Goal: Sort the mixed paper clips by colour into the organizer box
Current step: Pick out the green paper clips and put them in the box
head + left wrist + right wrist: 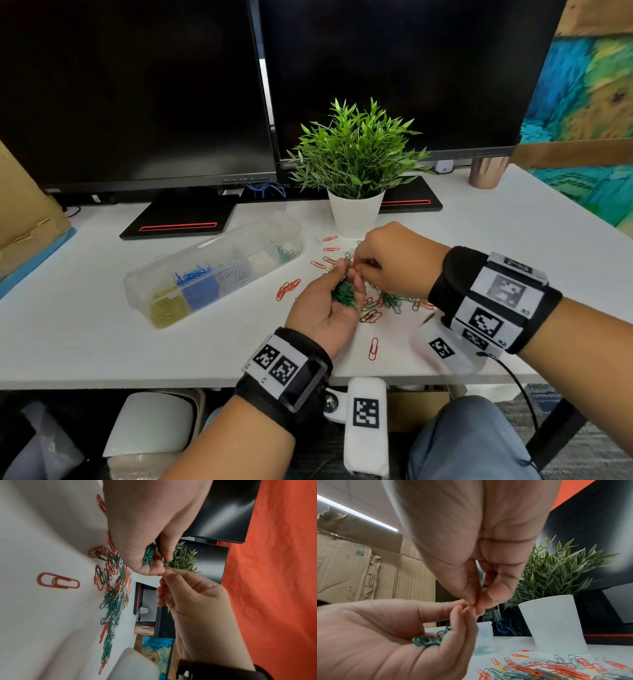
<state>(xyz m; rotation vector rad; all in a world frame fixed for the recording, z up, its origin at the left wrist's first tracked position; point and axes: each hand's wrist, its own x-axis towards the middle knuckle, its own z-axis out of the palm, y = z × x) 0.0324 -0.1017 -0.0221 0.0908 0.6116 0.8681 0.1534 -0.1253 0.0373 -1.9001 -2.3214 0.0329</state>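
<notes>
Cupping green clips (343, 294), left hand (327, 305) meets right hand (394, 262), both pinching one clip

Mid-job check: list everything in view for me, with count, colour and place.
organizer box: one, clear, left of centre on the desk; yellow, blue, white and green clips in separate compartments
loose clips: many, mostly red and green, under and around the hands
green clips: a bunch, in the left palm
plant: one, green in a white pot, behind the pile
monitors: two, black, at the back
cup: one, copper, far right
cardboard: brown, left edge
left hand: cups the green clips
right hand: fingertips pinched at the left fingertips
</notes>
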